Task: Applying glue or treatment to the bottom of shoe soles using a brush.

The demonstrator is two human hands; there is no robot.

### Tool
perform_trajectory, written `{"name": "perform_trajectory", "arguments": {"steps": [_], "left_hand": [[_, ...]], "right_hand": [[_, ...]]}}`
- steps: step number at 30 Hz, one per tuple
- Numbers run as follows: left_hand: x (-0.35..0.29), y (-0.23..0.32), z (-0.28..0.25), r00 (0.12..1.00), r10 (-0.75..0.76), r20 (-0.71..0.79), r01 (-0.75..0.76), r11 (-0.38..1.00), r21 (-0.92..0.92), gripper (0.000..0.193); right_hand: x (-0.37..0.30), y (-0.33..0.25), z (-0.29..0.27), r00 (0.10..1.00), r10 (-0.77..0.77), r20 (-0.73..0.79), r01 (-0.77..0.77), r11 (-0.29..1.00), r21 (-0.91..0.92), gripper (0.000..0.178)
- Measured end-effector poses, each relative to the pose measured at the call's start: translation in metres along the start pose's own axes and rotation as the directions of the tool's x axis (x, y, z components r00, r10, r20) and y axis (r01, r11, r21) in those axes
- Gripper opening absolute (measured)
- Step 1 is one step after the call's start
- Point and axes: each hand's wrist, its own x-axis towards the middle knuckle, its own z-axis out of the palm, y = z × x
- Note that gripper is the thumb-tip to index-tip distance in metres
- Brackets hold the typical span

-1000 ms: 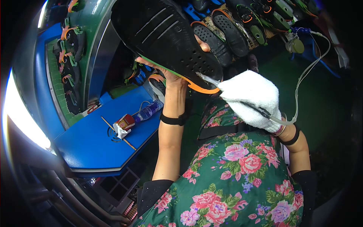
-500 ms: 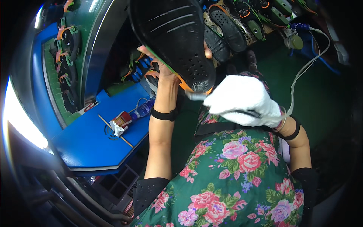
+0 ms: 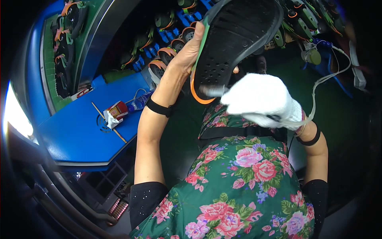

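Note:
A black shoe sole [image 3: 236, 40] with small holes near its heel end and a green-to-orange rim is held up in front of me, tilted. My left hand [image 3: 189, 53] grips it along the green side, thumb on the edge and a fingertip showing at the far side. My right hand [image 3: 262, 99], in a white knitted glove, is closed around a short metallic-looking tool [image 3: 214, 91] whose handle is hidden. That tool is blurred and lies at the orange heel edge; its exact kind I cannot make out.
On the left is a blue table [image 3: 79, 139] with a red paper cup [image 3: 118, 109], a stick [image 3: 119, 135] and a plastic bottle [image 3: 139, 102]. Several soles and shoes line racks [image 3: 302, 20] behind. A pale hose [image 3: 318, 85] runs by my right wrist.
The sole has moved right and turned, its toe end now leaning to the upper right. My left arm followed it. The tool has shifted from beneath the heel onto its orange edge.

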Motion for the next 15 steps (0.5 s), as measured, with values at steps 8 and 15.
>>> {"name": "perform_trajectory", "arguments": {"steps": [8,15], "left_hand": [[0.000,-0.009,0.017,0.998,-0.062,0.023,0.065,0.974,-0.215,0.090],[-0.018,-0.081,0.016,0.982,0.145,-0.118,-0.185,0.846,-0.500,0.050]], "right_hand": [[0.007,-0.007,-0.010,0.935,0.270,-0.229,-0.176,0.916,0.361,0.008],[0.015,-0.009,-0.030,0.871,0.127,-0.475,-0.202,0.973,-0.110,0.021]]}}
